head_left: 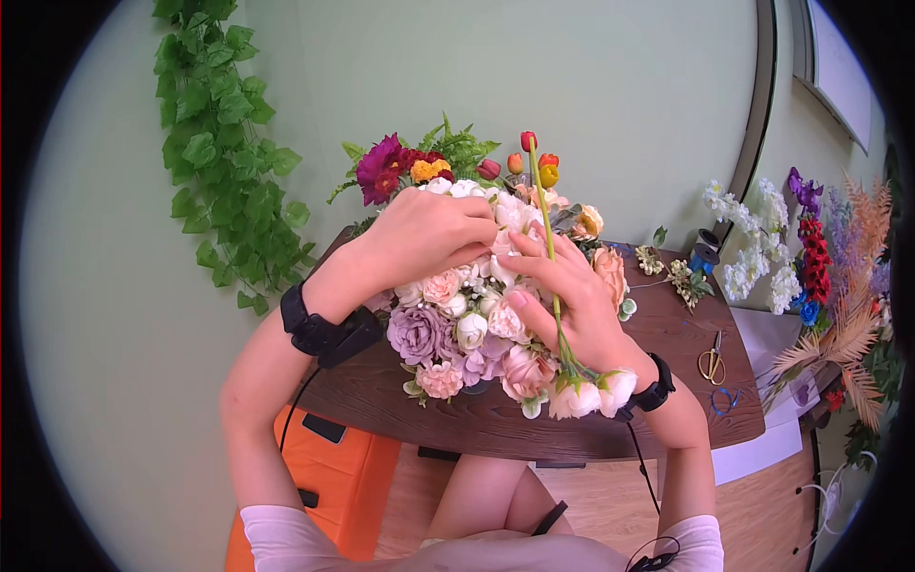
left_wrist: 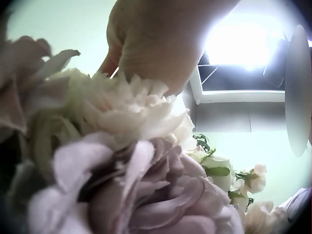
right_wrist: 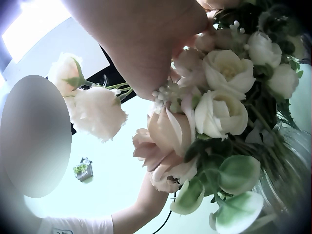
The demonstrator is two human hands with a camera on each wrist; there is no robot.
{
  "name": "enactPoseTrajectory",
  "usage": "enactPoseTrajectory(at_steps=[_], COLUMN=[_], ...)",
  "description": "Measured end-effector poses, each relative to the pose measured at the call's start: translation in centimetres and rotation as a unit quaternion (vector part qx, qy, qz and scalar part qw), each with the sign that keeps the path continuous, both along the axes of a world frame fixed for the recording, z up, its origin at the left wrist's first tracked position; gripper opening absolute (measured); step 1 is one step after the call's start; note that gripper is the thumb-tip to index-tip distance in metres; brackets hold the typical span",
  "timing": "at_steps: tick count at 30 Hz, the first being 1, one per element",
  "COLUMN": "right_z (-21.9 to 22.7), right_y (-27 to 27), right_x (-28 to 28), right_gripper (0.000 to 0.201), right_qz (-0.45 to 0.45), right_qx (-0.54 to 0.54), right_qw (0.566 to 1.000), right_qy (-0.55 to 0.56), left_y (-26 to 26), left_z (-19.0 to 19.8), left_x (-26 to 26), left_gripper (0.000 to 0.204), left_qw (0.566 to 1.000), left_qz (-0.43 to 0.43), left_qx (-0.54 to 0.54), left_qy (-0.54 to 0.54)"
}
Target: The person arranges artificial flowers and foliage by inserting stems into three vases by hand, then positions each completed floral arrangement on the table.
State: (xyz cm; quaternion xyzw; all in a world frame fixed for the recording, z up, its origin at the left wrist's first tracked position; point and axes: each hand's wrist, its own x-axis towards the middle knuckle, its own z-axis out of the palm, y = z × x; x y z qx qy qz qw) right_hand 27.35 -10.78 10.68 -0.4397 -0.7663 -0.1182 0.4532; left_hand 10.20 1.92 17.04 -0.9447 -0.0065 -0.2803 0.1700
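A full bouquet (head_left: 467, 329) of white, blush and lilac blooms fills the middle of the table. My left hand (head_left: 434, 234) reaches over its top with curled fingers among pale blossoms, the fingertips partly hidden. In the left wrist view a lilac rose (left_wrist: 161, 190) is close below that hand. On the bouquet's right side my right hand (head_left: 562, 296) bends its fingers into the blooms. A long green stem (head_left: 543, 210) runs between its fingers and across its back. The stem's white roses (head_left: 575, 398) hang near the right wrist. A glass vase (right_wrist: 278, 180) shows under the flowers.
Red and yellow tulips (head_left: 548, 172) and a magenta flower (head_left: 381, 170) stand behind the bouquet. Gold-handled scissors (head_left: 713, 360), ribbon spools (head_left: 703, 255) and small sprigs (head_left: 688, 284) lie to the right on the brown table (head_left: 658, 343). More flowers (head_left: 815, 267) stand beyond its right edge.
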Motion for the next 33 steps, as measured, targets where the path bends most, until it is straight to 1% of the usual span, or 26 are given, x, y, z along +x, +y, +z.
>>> enactPoseTrajectory(at_steps=[10,13,15,16,18,19,21,22,24,25,27,28,30,31,33], right_z=[-0.2,-0.4,-0.3,-0.3,-0.4,-0.5,-0.6,-0.6,-0.7,-0.8,-0.8,-0.8,-0.7,-0.7,-0.8], right_y=[0.1,0.3,0.0,0.0,-0.2,-0.3,-0.3,-0.3,-0.2,-0.2,-0.2,-0.2,-0.3,-0.3,-0.2], right_x=[0.3,0.5,0.5,0.6,0.7,0.7,0.7,0.6,0.5,0.5,0.5,0.5,0.5,0.6,0.7], right_gripper=[0.032,0.033,0.034,0.034,0.033,0.033,0.032,0.032,0.032,0.032,0.032,0.032,0.032,0.032,0.033], right_qz=[-0.004,0.017,0.025,0.024,0.038,0.036,0.02,0.019,0.026,0.026,0.03,0.029,0.028,0.028,0.021], right_qx=[-0.022,-0.022,-0.026,-0.024,-0.017,-0.015,-0.01,-0.009,-0.008,-0.008,-0.008,-0.007,-0.01,-0.01,-0.009], right_qw=[1.0,1.0,0.999,0.999,0.998,0.998,1.0,1.0,1.0,1.0,0.999,0.999,1.0,1.0,1.0], right_qy=[-0.011,-0.003,0.008,0.011,0.041,0.043,0.016,0.018,0.012,0.012,0.014,0.014,0.004,0.005,0.002], left_y=[-0.6,-0.6,-0.7,-0.9,-1.4,-1.2,-0.1,0.3,1.1,1.2,1.3,1.1,0.5,0.6,0.6], left_z=[-0.7,-0.7,-0.6,-0.4,0.0,0.2,0.5,0.6,0.8,1.0,1.2,1.4,1.8,1.7,1.7], left_x=[-0.8,-0.9,-1.0,-1.0,-0.8,-0.5,0.3,0.6,1.2,1.4,1.9,2.1,2.4,2.5,2.7], left_gripper=[0.01,0.01,0.011,0.011,0.016,0.016,0.018,0.018,0.021,0.021,0.022,0.022,0.018,0.018,0.011], left_qw=[0.999,0.999,0.998,0.998,0.99,0.99,0.991,0.991,0.993,0.993,0.992,0.992,0.982,0.982,0.982], left_qz=[0.024,0.027,0.018,0.016,0.017,0.015,-0.04,-0.041,-0.024,-0.024,0.039,0.039,0.094,0.093,0.1], left_qx=[-0.025,-0.024,-0.06,-0.058,-0.125,-0.124,-0.038,-0.037,-0.107,-0.106,-0.12,-0.12,-0.15,-0.151,-0.15], left_qy=[-0.031,-0.037,-0.03,-0.027,-0.063,-0.061,-0.122,-0.12,-0.047,-0.047,0.027,0.028,0.069,0.07,0.061])
